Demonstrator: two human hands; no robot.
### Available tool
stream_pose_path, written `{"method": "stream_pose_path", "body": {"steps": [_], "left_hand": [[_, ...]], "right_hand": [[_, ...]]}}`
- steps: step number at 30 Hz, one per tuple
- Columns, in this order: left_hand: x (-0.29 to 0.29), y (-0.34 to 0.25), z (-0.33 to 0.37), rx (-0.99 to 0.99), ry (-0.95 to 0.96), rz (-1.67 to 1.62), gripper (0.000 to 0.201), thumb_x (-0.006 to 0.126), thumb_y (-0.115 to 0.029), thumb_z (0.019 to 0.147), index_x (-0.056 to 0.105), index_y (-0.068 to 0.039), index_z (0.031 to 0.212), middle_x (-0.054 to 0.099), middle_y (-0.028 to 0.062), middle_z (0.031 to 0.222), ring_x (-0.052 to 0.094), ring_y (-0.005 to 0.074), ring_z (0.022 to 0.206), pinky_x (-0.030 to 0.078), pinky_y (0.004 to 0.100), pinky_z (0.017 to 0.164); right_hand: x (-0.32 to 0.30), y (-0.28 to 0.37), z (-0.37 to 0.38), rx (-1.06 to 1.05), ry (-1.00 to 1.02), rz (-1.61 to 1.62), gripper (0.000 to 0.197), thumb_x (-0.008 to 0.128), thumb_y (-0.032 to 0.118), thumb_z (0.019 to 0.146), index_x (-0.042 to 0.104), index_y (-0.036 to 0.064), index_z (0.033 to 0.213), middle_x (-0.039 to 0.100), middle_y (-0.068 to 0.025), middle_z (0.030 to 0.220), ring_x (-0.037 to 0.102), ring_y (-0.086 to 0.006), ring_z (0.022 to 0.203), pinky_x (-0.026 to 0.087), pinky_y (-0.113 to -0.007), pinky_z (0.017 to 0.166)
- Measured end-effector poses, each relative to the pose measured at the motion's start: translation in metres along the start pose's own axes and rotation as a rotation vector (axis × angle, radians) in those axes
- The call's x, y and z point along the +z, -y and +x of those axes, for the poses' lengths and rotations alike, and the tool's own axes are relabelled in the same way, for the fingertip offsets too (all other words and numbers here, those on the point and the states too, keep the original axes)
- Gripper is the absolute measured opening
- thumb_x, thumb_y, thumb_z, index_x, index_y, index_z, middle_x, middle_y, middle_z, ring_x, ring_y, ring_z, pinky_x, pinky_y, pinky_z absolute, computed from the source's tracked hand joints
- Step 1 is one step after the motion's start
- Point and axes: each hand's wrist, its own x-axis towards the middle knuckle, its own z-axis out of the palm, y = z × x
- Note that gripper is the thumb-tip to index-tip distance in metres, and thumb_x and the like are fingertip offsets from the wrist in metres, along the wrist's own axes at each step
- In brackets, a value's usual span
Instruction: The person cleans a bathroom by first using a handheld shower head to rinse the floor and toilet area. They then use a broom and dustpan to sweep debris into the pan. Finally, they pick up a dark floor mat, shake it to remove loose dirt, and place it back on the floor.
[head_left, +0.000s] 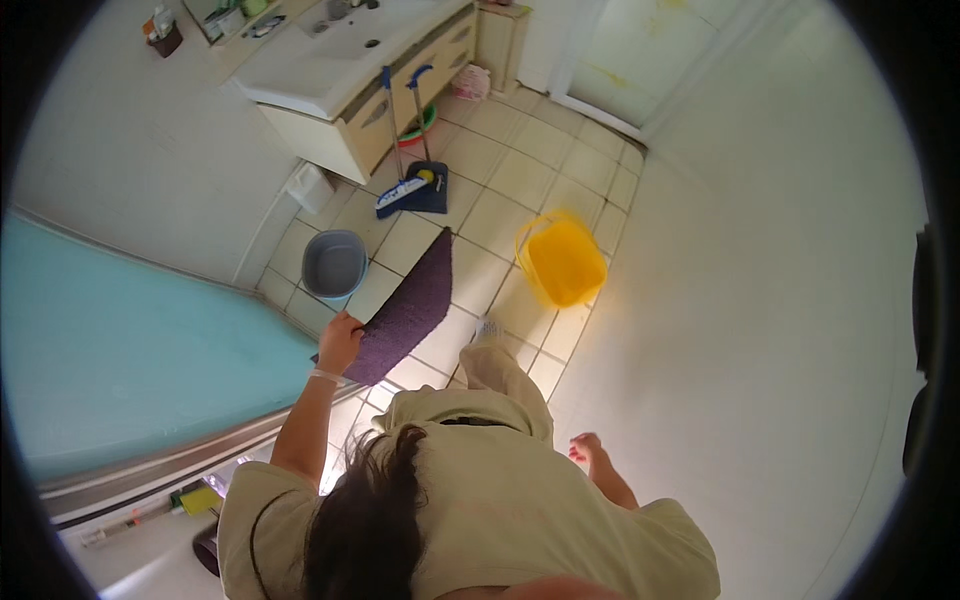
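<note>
A dark purple floor mat [405, 312] hangs from my left hand [340, 342], whose fingers are wrapped round its edge. The mat slants over the tiles, its far corner pointing away from me. Close to that hand, on the floor beyond the mat, stands a grey-blue bucket [335, 264]. My right hand [584, 447] is down at my right side by the white wall, its fingers curled in and nothing visible in them. A yellow bucket [564, 262], slightly blurred, is farther ahead on that side.
Ahead, a blue broom [402, 192] and dark blue dustpan [432, 190] lean near the washbasin cabinet [345, 140]. A white jug [310, 188] stands against the left wall. A glass door [640, 60] is at the far end, and a light blue panel [140, 350] lines the left.
</note>
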Motion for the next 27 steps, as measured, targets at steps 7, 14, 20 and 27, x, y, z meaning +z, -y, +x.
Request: {"method": "stream_pose_path", "body": {"steps": [7,14,20,27], "left_hand": [[-0.016,-0.009,0.053,-0.274,-0.151,0.038,0.009,0.059,-0.006,0.068,0.062,-0.002,0.075,0.053,0.0118,0.078,0.053,0.0314,0.074,0.043,0.0392,0.066],[-0.029,0.017,0.113,-0.419,-0.217,-0.033,0.009,0.059,-0.007,0.066,0.061,-0.002,0.073,0.053,0.0131,0.074,0.053,0.0313,0.071,0.043,0.0389,0.065],[-0.021,0.076,0.165,-0.554,-0.164,-0.072,0.010,0.058,-0.007,0.065,0.061,-0.001,0.073,0.054,0.0145,0.075,0.053,0.0323,0.073,0.042,0.0407,0.066],[-0.042,0.082,0.186,-0.844,0.026,-0.295,0.017,0.055,-0.018,0.071,0.060,-0.002,0.074,0.054,0.0167,0.077,0.054,0.0311,0.076,0.043,0.0382,0.066]], "right_hand": [[-0.125,0.412,0.111,-1.071,-0.638,-0.675,0.024,0.054,0.027,0.072,0.061,0.0064,0.061,0.059,-0.0085,0.056,0.060,-0.0219,0.057,0.047,-0.035,0.053],[-0.020,0.876,-0.039,-1.388,-0.196,-0.490,0.017,0.044,0.018,0.075,0.053,0.0061,0.066,0.051,-0.0024,0.051,0.049,-0.0118,0.048,0.038,-0.027,0.045],[0.135,1.089,-0.070,-1.260,0.197,0.017,0.029,0.060,0.014,0.076,0.052,-0.0002,0.099,0.057,-0.0119,0.069,0.054,-0.0160,0.053,0.042,-0.027,0.044],[0.225,1.177,-0.044,-1.099,-0.120,-0.335,0.035,0.060,0.022,0.072,0.054,0.0009,0.098,0.060,-0.0152,0.079,0.059,-0.0252,0.070,0.047,-0.035,0.060]]}}
